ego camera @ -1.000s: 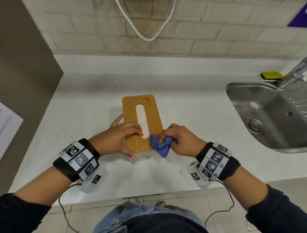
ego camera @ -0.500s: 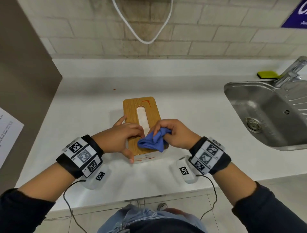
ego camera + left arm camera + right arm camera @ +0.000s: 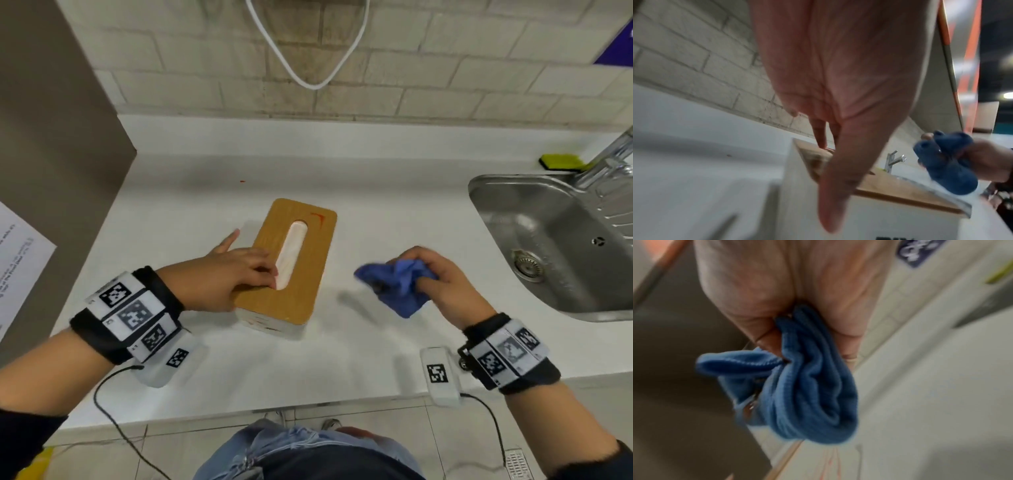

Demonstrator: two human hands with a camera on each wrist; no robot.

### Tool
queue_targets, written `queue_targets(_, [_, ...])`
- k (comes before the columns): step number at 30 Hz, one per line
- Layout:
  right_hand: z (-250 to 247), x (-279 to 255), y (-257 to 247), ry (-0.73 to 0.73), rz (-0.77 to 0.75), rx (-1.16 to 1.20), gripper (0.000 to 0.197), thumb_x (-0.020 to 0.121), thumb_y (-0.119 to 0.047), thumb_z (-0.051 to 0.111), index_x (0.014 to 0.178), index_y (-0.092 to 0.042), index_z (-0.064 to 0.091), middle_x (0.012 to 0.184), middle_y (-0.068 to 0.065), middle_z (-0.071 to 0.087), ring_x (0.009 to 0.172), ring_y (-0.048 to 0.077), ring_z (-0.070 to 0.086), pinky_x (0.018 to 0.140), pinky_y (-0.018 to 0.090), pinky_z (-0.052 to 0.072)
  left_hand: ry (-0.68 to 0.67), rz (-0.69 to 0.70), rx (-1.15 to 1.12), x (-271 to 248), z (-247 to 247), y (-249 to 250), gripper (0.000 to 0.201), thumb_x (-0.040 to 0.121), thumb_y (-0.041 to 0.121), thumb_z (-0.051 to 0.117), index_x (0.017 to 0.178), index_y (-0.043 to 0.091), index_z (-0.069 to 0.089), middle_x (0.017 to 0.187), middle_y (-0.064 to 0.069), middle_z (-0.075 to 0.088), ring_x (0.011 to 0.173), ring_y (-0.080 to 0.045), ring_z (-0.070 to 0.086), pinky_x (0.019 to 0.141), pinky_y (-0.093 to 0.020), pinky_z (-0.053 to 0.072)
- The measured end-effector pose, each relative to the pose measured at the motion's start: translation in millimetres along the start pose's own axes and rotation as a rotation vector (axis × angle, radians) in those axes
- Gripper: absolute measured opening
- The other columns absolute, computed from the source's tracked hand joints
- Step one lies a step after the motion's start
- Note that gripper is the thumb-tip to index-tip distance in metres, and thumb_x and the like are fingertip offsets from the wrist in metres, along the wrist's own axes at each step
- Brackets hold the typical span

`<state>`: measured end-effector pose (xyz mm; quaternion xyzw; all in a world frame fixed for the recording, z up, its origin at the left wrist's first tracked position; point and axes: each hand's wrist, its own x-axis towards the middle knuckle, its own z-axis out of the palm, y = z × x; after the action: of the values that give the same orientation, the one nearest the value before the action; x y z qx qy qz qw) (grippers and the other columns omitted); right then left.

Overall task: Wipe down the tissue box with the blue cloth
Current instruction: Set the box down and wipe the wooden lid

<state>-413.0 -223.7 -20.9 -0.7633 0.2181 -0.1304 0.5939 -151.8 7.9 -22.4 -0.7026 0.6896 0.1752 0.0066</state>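
Head view: right hand (image 3: 445,281) clutches bunched ribbed blue cloth (image 3: 397,284); flat-fingered left hand (image 3: 219,277) presses wood-topped rectangular tissue box (image 3: 291,294)

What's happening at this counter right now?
A person is cleaning a tissue box on a white counter beside a sink. The left hand rests on the wooden lid, fingers by the slot. The right hand grips a bunched blue cloth to the right of the box, not touching it.

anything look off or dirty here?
Yes. A red-orange smear sits at the far right corner of the box lid, unwiped, with a small red speck on the counter behind. The cloth is off the box.
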Motion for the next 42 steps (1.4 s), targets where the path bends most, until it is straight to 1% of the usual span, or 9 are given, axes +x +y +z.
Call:
queue_targets(5, [11.3, 5.4, 20.0, 0.331, 0.096, 0.453, 0.042, 0.086, 0.012, 0.033, 0.112, -0.018, 0.046, 0.094, 0.004, 0.061, 0.074, 0.010, 0.066, 0.055, 0.022, 0.052, -0.083, -0.078, 0.194, -16.4, -14.8, -15.6, 0.060, 0.084, 0.005, 0.049, 0.118, 0.055, 0.046, 0.150, 0.023, 0.020, 0.143, -0.012, 0.004, 0.105, -0.048, -0.025])
queue_targets(9, [19.1, 19.6, 26.2, 0.428, 0.132, 0.547, 0.041, 0.086, 0.011, 0.034, 0.122, -0.005, 0.046, 0.103, 0.015, 0.058, 0.092, 0.025, 0.060, 0.066, 0.022, 0.056, 0.143, -0.336, 0.084, -11.0, -11.5, 7.4, 0.028, 0.078, 0.042, 0.052, 0.104, 0.042, 0.062, 0.140, 0.015, 0.040, 0.132, -0.011, 0.027, 0.111, -0.047, -0.007])
queue_targets(13, [28.1, 47.6, 6.9, 0.374, 0.107, 0.601, 0.039, 0.088, 0.009, 0.032, 0.125, 0.000, 0.041, 0.101, 0.016, 0.059, 0.088, 0.026, 0.061, 0.067, 0.024, 0.056, 0.354, -0.483, -0.064, 3.2, 26.6, 50.8, 0.073, 0.062, 0.077, 0.038, 0.121, 0.034, 0.048, 0.123, 0.009, 0.048, 0.118, -0.015, 0.040, 0.093, -0.032, 0.008])
queue_targets(18, [54.7, 93.4, -23.3, 0.258, 0.073, 0.224, 0.040, 0.086, 0.005, 0.048, 0.117, -0.018, 0.041, 0.086, 0.013, 0.061, 0.080, 0.025, 0.062, 0.072, 0.033, 0.051, 0.504, -0.498, -0.081, -9.2, 51.6, 50.9, 0.066, 0.071, 0.070, 0.038, 0.122, 0.029, 0.052, 0.115, 0.005, 0.056, 0.110, -0.018, 0.050, 0.081, -0.025, 0.008])
queue_targets(22, [70.1, 110.7, -14.5, 0.062, -0.186, -0.362, 0.040, 0.078, 0.004, 0.041, 0.113, -0.005, 0.058, 0.113, 0.013, 0.062, 0.105, 0.031, 0.057, 0.088, 0.028, 0.045, 0.480, -0.469, -0.049, -15.1, 61.3, 50.7, 0.059, 0.077, 0.062, 0.038, 0.121, 0.026, 0.054, 0.103, 0.005, 0.058, 0.098, -0.017, 0.054, 0.080, -0.028, 0.010])
queue_targets(25, [75.8, 110.0, -3.5, -0.076, -0.269, -0.613, 0.053, 0.076, -0.024, 0.030, 0.118, -0.010, 0.059, 0.125, 0.010, 0.058, 0.098, 0.024, 0.046, 0.088, 0.022, 0.033, 0.477, -0.486, -0.007, -10.7, 68.4, 53.7, 0.056, 0.080, 0.055, 0.037, 0.118, 0.020, 0.057, 0.096, 0.002, 0.059, 0.091, -0.016, 0.052, 0.076, -0.030, 0.014])
queue_targets(31, [74.0, 97.2, -7.6, -0.107, -0.313, -0.640, 0.064, 0.066, -0.040, 0.024, 0.106, -0.013, 0.065, 0.076, -0.025, 0.044, 0.082, 0.021, 0.042, 0.067, 0.024, 0.033, 0.469, -0.459, 0.107, -11.9, 66.9, 46.9, 0.057, 0.080, 0.057, 0.037, 0.115, 0.018, 0.059, 0.090, 0.002, 0.060, 0.083, -0.017, 0.058, 0.078, -0.035, 0.021])
queue_targets(38, [53.0, 63.7, -9.2, -0.276, -0.156, -0.547, 0.038, 0.071, 0.004, 0.039, 0.082, -0.016, 0.069, 0.087, 0.007, 0.072, 0.084, 0.023, 0.064, 0.079, 0.038, 0.054, 0.372, -0.453, 0.067, -17.1, 61.0, 43.7, 0.075, 0.078, 0.075, 0.022, 0.121, 0.022, 0.052, 0.098, 0.004, 0.058, 0.093, -0.016, 0.056, 0.084, -0.036, 0.021])
queue_targets(42, [27.3, 40.2, -2.5, 0.137, -0.027, -0.032, 0.033, 0.072, 0.010, 0.045, 0.096, -0.005, 0.063, 0.099, 0.010, 0.067, 0.091, 0.014, 0.064, 0.078, 0.018, 0.051, 0.354, -0.452, 0.042, -28.0, 67.1, 46.1, 0.075, 0.077, 0.073, 0.028, 0.131, 0.023, 0.041, 0.110, 0.005, 0.055, 0.105, -0.014, 0.053, 0.097, -0.041, 0.018])
